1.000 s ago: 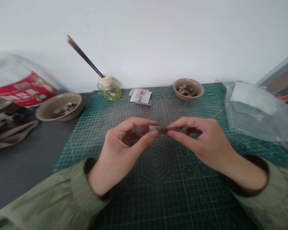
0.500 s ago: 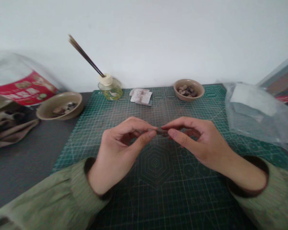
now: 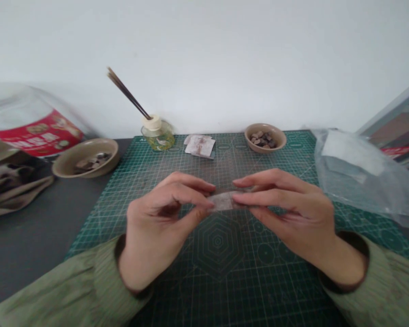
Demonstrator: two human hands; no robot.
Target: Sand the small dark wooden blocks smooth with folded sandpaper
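Observation:
Between my two hands, above the middle of the green cutting mat [image 3: 218,290], is a thin, greyish-white piece of paper [image 3: 222,201]. My left hand [image 3: 163,227] pinches its left end between thumb and fingers. My right hand [image 3: 293,218] grips the opposite end, with the thumb below and the fingers above. The fingertips cover both ends of the piece, so anything under them is hidden. Farther back on the mat lie several white paper pieces with brown stains [image 3: 200,146]. A small tan bowl [image 3: 276,148] of brown and dark chunks stands to their right.
A glass reed diffuser [image 3: 158,134] stands at the mat's back left. Further left are a larger tan bowl [image 3: 63,169] with small pieces in it, a clear container with a red label [image 3: 42,134] and a brown cloth [image 3: 23,193]. A clear plastic bag [image 3: 357,177] lies at right.
The paper piece, seen nearly edge-on before, now shows its pale flat face. My hands have shifted slightly down and their fingers have spread along it. The whole view has tilted a little.

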